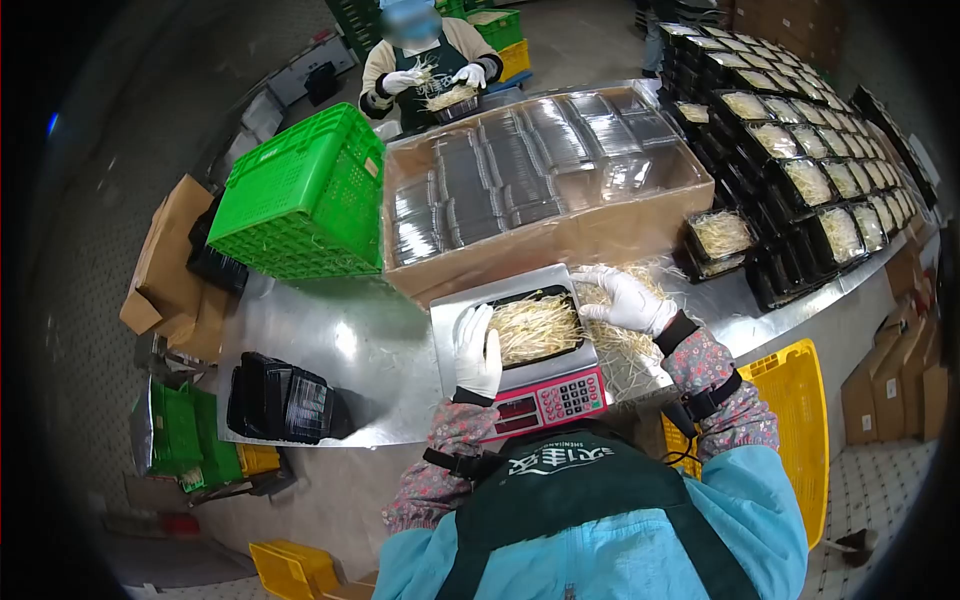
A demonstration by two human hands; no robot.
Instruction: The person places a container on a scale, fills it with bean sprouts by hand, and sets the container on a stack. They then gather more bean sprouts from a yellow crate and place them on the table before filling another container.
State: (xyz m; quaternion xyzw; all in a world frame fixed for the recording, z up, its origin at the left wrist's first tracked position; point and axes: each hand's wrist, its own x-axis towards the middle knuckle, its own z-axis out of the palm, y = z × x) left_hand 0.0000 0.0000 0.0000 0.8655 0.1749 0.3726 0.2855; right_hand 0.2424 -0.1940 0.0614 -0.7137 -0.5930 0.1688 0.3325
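A black plastic tray of bean sprouts (537, 329) rests on the metal plate of a digital scale (457, 300) with a pink keypad panel. My left hand (478, 355), in a white glove, lies along the tray's left edge, its fingers stretched out. At the tray's right edge is my right hand (628, 302), gloved too, fingers extended toward the rim and apart from the thumb. Loose bean sprouts (625, 355) are heaped on the table just under and beside it.
Behind the scale stands a cardboard box (560, 235) of clear plastic lids. A green crate (300, 200) is at its left, and stacked filled trays (810, 180) at its right. Empty black trays (280, 400) sit front left. Across the table, a person (430, 70) handles sprouts over a tray.
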